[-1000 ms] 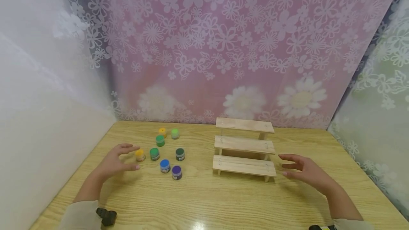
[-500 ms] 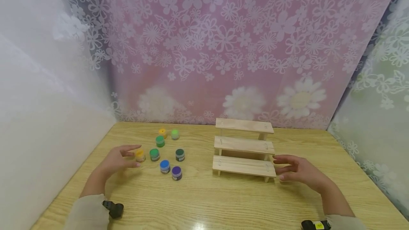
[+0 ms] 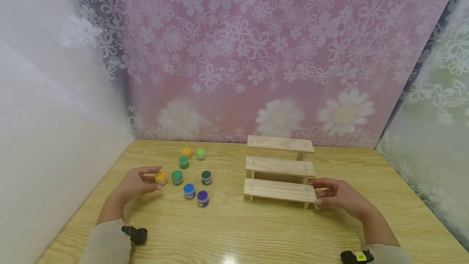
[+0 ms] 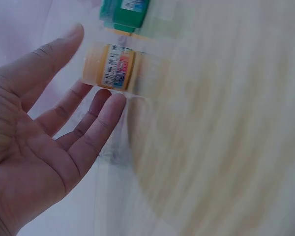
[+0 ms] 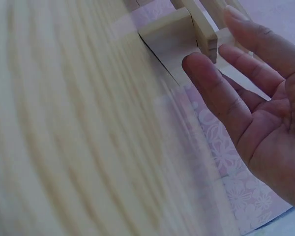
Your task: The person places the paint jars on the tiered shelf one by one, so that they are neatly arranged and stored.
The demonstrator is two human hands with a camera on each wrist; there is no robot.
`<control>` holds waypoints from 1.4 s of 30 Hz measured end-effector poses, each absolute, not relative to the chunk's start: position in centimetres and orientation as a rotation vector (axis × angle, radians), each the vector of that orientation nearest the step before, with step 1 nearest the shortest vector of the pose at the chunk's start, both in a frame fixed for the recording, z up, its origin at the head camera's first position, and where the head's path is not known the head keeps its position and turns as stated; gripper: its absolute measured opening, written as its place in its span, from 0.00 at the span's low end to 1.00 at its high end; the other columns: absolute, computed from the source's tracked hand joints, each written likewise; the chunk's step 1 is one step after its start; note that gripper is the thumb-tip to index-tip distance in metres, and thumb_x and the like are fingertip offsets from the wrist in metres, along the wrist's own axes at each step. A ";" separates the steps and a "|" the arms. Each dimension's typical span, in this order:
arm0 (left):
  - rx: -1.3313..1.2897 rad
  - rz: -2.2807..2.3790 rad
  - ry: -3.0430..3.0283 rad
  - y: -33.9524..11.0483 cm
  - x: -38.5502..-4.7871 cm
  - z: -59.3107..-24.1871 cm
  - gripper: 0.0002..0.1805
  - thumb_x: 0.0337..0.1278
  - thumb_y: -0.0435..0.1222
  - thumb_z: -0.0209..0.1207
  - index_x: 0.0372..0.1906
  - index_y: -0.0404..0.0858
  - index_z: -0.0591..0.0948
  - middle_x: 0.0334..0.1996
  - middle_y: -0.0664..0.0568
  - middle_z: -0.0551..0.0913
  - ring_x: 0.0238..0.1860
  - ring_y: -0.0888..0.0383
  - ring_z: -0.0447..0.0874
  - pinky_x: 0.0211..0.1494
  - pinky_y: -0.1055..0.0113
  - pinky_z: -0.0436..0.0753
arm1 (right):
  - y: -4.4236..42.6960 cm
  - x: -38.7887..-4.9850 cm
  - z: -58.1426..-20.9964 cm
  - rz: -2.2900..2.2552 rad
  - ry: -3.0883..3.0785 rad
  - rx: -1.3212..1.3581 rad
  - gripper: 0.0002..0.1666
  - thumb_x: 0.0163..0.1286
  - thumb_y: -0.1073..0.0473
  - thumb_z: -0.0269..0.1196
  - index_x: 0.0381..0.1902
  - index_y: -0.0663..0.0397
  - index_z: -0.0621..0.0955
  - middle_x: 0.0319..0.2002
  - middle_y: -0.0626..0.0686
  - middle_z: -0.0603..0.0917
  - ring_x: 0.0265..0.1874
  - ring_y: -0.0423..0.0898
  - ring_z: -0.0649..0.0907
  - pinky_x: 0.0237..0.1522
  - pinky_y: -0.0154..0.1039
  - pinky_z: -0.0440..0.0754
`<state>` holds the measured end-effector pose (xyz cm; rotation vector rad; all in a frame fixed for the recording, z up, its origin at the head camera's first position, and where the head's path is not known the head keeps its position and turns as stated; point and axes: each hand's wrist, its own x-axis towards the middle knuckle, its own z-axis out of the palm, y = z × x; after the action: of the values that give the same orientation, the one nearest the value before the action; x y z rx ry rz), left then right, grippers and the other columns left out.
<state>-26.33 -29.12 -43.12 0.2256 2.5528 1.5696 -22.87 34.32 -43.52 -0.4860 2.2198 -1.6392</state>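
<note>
In the head view my left hand [image 3: 137,182] is beside a small jar of yellow paint [image 3: 161,179], thumb and fingers spread to either side of it. From the left wrist, a gap shows between the thumb and that jar [image 4: 113,68], while the fingertips lie close to it; I cannot tell if they touch. My right hand [image 3: 340,195] is at the right end of the lowest step of a three-tier wooden stand [image 3: 279,190]. In the right wrist view its fingers [image 5: 214,81] are extended around the end of a board [image 5: 206,37], not clearly gripping it.
Several other paint jars stand nearby: green [image 3: 177,177], another green [image 3: 184,161], light green [image 3: 200,154], orange [image 3: 186,152], dark green [image 3: 207,177], blue [image 3: 189,190] and purple [image 3: 202,198]. A floral curtain [image 3: 256,52] hangs behind the wooden table [image 3: 220,235].
My right hand has moved left, up to the end of the stand's lowest step. My left hand has moved slightly right, closer around the yellow jar. The jars and stand stay in place.
</note>
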 end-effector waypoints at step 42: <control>-0.042 1.576 2.710 -27.9 -26.9 -44.2 0.31 0.50 0.42 0.73 0.59 0.32 0.80 0.54 0.38 0.80 0.54 0.45 0.79 0.48 0.67 0.83 | 33.6 -22.9 -43.5 -1.652 2.223 -0.425 0.39 0.63 0.65 0.69 0.67 0.73 0.66 0.65 0.74 0.61 0.45 0.48 0.82 0.44 0.47 0.85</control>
<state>-26.87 -27.86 -44.22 -0.0417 2.7105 1.5764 -22.88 33.58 -43.49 -0.4245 2.2229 -1.6516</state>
